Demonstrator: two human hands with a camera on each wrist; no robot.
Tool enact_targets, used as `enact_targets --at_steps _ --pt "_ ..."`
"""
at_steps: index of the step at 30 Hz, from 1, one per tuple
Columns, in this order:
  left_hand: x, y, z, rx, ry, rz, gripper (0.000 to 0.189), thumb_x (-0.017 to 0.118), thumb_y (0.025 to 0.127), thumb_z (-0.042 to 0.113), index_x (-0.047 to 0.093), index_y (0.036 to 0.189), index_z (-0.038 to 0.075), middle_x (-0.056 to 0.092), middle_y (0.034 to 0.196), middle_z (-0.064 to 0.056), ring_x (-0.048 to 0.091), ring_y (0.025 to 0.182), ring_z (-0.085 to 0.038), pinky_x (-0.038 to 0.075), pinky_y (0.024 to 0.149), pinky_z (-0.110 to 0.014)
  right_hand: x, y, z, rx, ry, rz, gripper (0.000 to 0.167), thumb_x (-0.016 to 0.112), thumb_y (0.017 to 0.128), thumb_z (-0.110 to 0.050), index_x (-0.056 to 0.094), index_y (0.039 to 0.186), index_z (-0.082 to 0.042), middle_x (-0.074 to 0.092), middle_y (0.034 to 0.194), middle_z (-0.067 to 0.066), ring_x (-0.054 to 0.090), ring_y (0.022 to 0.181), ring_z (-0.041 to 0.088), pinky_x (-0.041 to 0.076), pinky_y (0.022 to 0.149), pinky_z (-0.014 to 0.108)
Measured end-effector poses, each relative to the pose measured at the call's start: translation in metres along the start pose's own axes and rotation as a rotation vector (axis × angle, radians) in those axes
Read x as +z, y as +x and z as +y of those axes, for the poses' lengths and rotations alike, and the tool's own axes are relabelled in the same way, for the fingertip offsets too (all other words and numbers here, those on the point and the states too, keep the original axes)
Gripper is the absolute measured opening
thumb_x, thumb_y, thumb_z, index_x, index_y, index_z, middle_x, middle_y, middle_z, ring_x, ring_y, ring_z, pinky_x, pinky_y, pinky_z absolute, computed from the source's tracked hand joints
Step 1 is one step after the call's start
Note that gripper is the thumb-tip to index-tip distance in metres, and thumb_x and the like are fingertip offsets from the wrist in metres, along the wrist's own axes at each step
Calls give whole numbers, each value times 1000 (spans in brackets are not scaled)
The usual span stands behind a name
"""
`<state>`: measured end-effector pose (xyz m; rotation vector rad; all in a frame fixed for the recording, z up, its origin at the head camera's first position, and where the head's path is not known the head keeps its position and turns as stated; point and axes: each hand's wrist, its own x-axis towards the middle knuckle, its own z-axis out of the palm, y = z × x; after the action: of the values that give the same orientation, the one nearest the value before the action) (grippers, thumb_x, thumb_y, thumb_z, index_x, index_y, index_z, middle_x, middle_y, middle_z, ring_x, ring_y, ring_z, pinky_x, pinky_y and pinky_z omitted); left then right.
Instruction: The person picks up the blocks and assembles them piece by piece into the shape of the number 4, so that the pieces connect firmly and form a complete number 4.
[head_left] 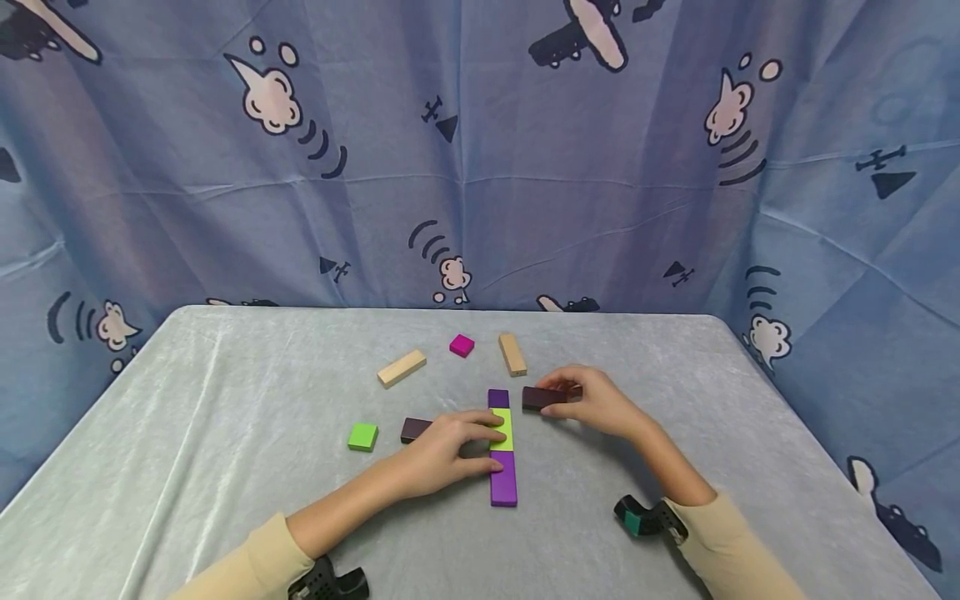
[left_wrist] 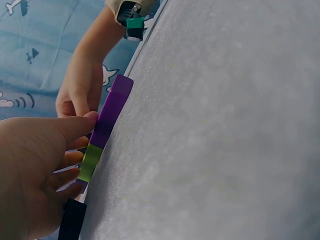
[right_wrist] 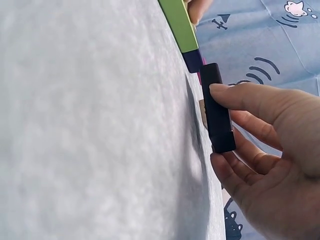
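Observation:
In the head view a straight row on the table is made of a dark purple block (head_left: 498, 398), a lime block (head_left: 506, 433) and a longer purple block (head_left: 504, 487). My left hand (head_left: 444, 454) touches this row from its left side, fingertips on the lime block and thumb against the longer purple block. Just right of the row's far end, my right hand (head_left: 596, 403) pinches a dark brown block (head_left: 542, 399) between thumb and fingers. The right wrist view shows that dark block (right_wrist: 217, 110) close to the row's dark end.
Beyond the row lie two pale wooden blocks (head_left: 402, 368) and a magenta block (head_left: 462, 345). On the left sit a green square block (head_left: 363, 437) and another dark brown block (head_left: 415, 429), partly behind my left hand. A patterned blue curtain (head_left: 360, 150) hangs behind the table.

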<state>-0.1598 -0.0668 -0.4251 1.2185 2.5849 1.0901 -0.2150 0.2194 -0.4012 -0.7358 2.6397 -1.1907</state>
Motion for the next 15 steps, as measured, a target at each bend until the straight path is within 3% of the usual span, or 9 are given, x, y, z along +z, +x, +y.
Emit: enact_targets --at_steps 15 --pt "0 0 -1 1 10 -6 35 76 99 22 75 128 3 65 144 -11 57 140 -28 44 117 -43 8 8 -3 -3 2 -31 30 83 90 -7 74 116 4 73 109 16 66 103 28 56 94 50"
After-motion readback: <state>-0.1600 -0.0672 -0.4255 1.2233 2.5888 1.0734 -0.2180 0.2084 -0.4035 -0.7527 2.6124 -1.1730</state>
